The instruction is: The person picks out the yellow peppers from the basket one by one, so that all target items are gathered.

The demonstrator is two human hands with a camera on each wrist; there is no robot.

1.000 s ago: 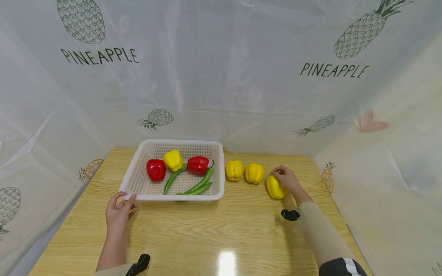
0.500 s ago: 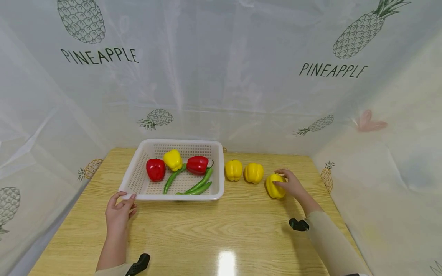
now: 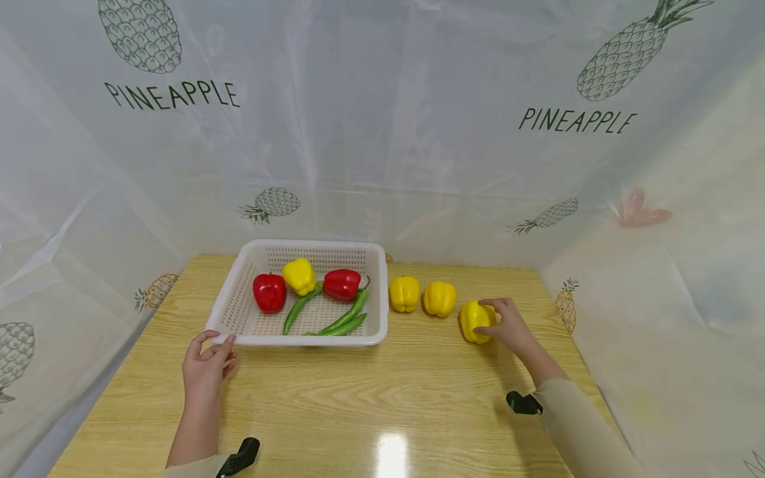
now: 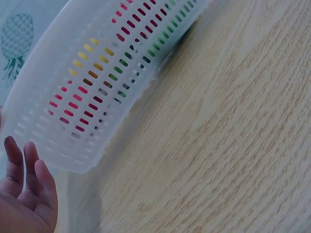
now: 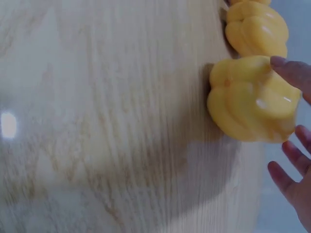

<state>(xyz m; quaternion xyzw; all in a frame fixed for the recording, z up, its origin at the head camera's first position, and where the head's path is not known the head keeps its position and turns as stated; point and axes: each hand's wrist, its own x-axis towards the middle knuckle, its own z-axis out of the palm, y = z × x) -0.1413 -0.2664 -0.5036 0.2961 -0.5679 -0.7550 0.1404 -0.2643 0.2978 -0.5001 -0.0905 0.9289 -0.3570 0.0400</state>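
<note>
My right hand holds the rightmost yellow bell pepper, thumb and fingers on opposite sides. In the right wrist view, the thumb touches this yellow bell pepper and fingertips reach its other side. The pepper rests on the table. My left hand pinches the near left corner of a white plastic basket with thumb and index finger. Its other fingers hang beside the basket; the pinch itself is mostly hidden in the left wrist view.
Two more yellow bell peppers stand between basket and right hand. Inside the basket lie red bell peppers, a yellow bell pepper and green chilies. A pineapple-printed sheet borders the wooden table.
My right hand has shifted from the top of the rightmost yellow pepper to its right side, its wrist moving right and nearer. The left hand and basket have stayed put.
</note>
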